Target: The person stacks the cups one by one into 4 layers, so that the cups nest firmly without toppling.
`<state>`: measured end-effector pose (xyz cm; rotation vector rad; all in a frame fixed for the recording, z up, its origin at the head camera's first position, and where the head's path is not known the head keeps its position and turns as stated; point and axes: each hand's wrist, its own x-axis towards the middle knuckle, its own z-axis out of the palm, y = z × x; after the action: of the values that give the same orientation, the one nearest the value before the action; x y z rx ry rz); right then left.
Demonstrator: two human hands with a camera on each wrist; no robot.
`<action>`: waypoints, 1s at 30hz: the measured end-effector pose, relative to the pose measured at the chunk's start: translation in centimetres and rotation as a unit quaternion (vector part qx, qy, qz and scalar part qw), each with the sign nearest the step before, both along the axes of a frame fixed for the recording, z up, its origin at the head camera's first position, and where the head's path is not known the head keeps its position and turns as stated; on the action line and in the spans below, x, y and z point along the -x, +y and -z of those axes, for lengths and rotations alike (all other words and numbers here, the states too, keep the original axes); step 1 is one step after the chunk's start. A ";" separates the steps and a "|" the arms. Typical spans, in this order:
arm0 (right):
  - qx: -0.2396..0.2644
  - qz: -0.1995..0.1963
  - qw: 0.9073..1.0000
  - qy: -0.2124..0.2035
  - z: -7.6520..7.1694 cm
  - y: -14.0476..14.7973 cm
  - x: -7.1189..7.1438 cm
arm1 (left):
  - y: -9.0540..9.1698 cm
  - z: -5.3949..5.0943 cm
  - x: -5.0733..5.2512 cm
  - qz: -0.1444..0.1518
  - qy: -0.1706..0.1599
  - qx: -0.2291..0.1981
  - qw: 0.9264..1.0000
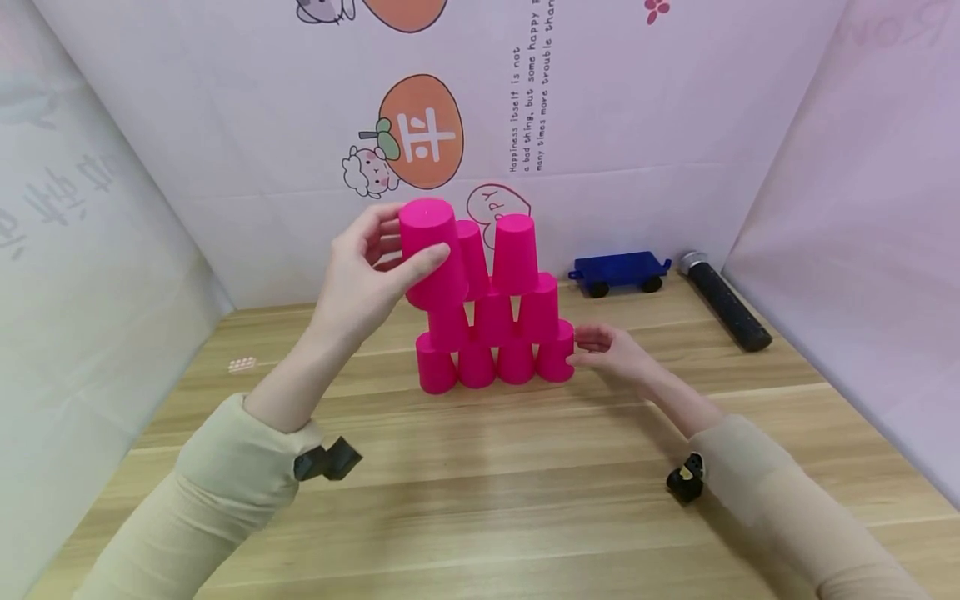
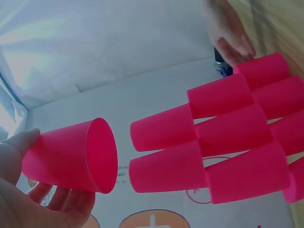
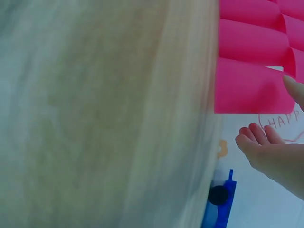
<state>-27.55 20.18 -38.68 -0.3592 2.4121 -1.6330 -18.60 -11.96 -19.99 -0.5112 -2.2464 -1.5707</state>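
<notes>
My left hand (image 1: 356, 271) grips an upside-down pink cup (image 1: 429, 227), thumb on the near side and fingers behind it. In the left wrist view, a gap separates this held cup (image 2: 64, 152) from the two top cups of the stack. The stack of pink cups (image 1: 493, 317) stands inverted in three tiers: several at the bottom, three in the middle, two on top. Beside the bottom right cup (image 1: 555, 354) is my right hand (image 1: 618, 357), its fingers loosely bent and holding nothing. Whether its thumb touches that cup, I cannot tell.
A blue toy flatbed wagon (image 1: 618, 271) stands behind the stack to the right. Next to it lies a black microphone (image 1: 726, 304). A small white-and-pink dotted piece (image 1: 242, 365) sits on the wooden table (image 1: 450, 500) at left. Printed white cloth (image 1: 270, 125) hangs behind and at both sides.
</notes>
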 end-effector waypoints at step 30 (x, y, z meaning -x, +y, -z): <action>-0.041 0.005 0.999 -0.008 0.0 -2.8 1.0 | 4.7 -3.8 8.5 -0.010 -0.063 0.028 0.998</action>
<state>-28.51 17.43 -38.64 -0.3195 2.4638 -1.5294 -27.09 -7.25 -16.15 -0.4135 -2.3868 -1.5757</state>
